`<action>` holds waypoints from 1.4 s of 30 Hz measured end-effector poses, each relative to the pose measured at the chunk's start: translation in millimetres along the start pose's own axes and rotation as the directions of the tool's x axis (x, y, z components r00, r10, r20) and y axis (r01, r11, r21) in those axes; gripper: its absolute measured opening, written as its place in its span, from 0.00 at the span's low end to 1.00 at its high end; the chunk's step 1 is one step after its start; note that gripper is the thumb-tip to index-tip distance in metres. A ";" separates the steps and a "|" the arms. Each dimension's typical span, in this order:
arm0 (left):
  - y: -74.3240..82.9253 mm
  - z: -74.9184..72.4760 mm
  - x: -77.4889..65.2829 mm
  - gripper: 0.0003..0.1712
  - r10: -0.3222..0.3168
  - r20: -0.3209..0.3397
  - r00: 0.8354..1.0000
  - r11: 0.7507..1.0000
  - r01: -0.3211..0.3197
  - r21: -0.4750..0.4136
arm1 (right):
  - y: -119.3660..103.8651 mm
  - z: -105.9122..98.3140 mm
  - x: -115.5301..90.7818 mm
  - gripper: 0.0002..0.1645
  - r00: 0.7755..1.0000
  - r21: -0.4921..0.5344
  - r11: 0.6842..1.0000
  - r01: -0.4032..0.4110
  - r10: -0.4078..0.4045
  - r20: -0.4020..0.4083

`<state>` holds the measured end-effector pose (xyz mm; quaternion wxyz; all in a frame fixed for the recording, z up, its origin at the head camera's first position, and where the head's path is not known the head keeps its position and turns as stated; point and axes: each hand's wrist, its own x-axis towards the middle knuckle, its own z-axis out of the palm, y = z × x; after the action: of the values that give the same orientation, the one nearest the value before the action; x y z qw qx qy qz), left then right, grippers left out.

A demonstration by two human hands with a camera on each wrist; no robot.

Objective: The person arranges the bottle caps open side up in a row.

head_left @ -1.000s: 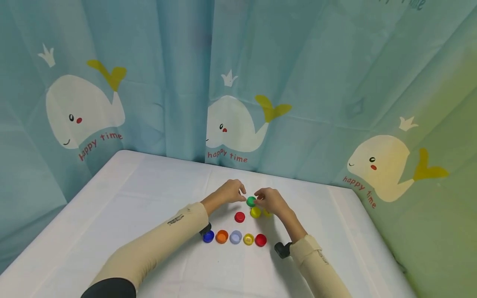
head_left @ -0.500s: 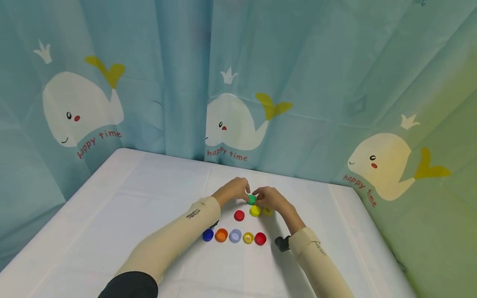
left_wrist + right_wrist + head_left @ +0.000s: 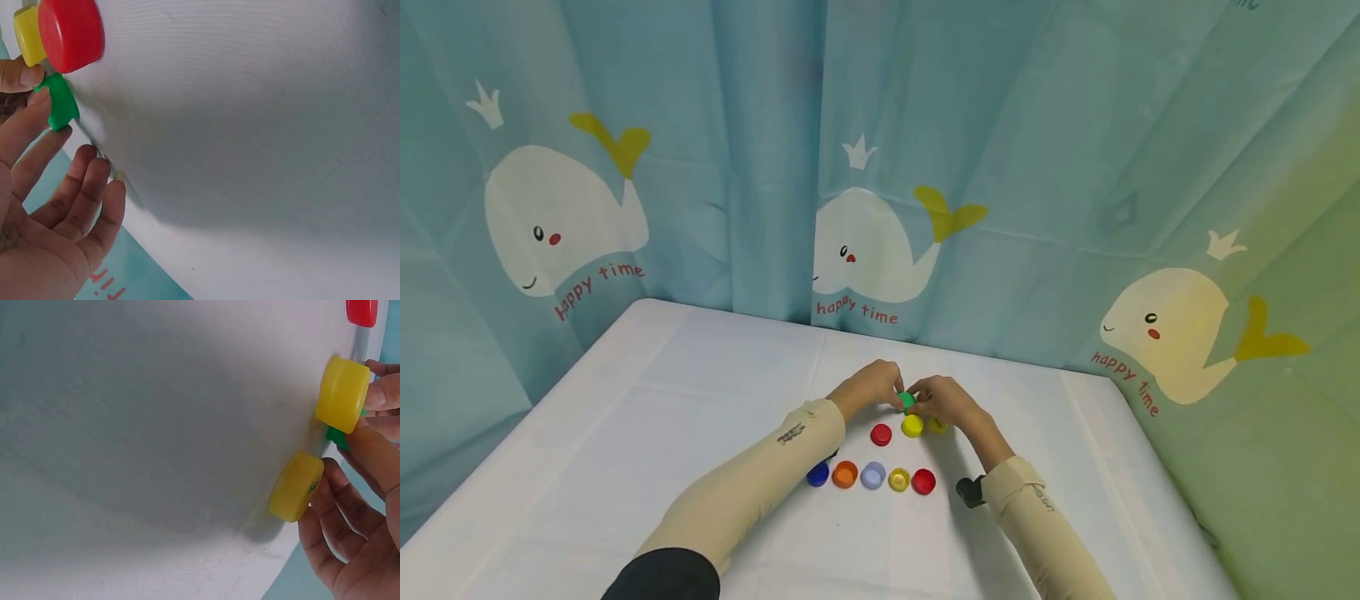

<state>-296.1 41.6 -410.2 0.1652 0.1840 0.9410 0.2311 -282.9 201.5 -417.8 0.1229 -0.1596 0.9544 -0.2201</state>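
A green bottle cap (image 3: 907, 400) is at the table's far side, between both hands. In the left wrist view my left hand (image 3: 50, 231) pinches this green cap (image 3: 61, 103) with thumb and forefinger, its other fingers spread loosely. My right hand (image 3: 946, 402) holds the same cap from the right. In the right wrist view, a yellow cap (image 3: 342, 394) partly hides the green one, and another yellow cap (image 3: 297, 486) lies right at the right hand's (image 3: 369, 531) other fingertips. A red cap (image 3: 881, 435) lies nearer, to the left of the yellow ones.
Closer to me runs a row of caps: blue (image 3: 818, 474), partly behind the left sleeve, orange (image 3: 845, 474), pale lilac (image 3: 873, 476), yellow (image 3: 899, 479) and red (image 3: 923, 481). The white table (image 3: 715, 392) ends at a blue whale-print curtain (image 3: 760, 167).
The left hand has moved right to the green cap and now pinches it. The right hand stays at the cap, nearly unmoved. The other caps lie as before.
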 end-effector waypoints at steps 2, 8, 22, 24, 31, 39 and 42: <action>-2.2 -0.9 0.0 0.17 0.015 0.001 1.000 1.000 -0.015 -0.020 | 0.2 0.1 1.3 0.19 1.000 0.004 1.000 0.011 -0.011 -0.001; -12.0 -9.2 -1.5 0.18 0.098 0.006 0.995 0.987 -0.096 -0.131 | 3.0 -0.8 1.8 0.18 0.993 0.018 0.996 0.089 -0.087 -0.076; -21.7 -21.2 -20.8 0.22 0.184 -0.210 0.960 0.847 -0.264 -0.462 | -7.2 -9.1 -13.4 0.19 0.924 0.017 0.974 0.228 -0.211 -0.319; -20.2 -23.9 -26.3 0.24 0.180 -0.209 0.961 0.822 -0.264 -0.504 | -10.1 -10.0 -18.8 0.19 0.909 0.030 0.966 0.257 -0.231 -0.348; -13.9 -34.2 -43.2 0.20 0.181 -0.192 0.965 0.755 -0.261 -0.602 | -19.8 -11.7 -31.0 0.18 0.851 0.078 0.928 0.365 -0.298 -0.432; -13.8 -45.5 -53.6 0.18 0.266 -0.205 0.942 0.727 -0.336 -0.599 | -26.9 -22.6 -43.3 0.13 0.858 0.263 0.879 0.398 -0.255 -0.446; -13.8 -47.1 -57.4 0.17 0.305 -0.197 0.932 0.716 -0.361 -0.597 | -27.8 -28.4 -48.4 0.15 0.887 0.358 0.853 0.379 -0.224 -0.405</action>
<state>-268.1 -11.7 -364.5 0.1326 0.2752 0.7682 0.5626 -240.1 206.1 -372.3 -0.0528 -0.2373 0.8511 -0.4653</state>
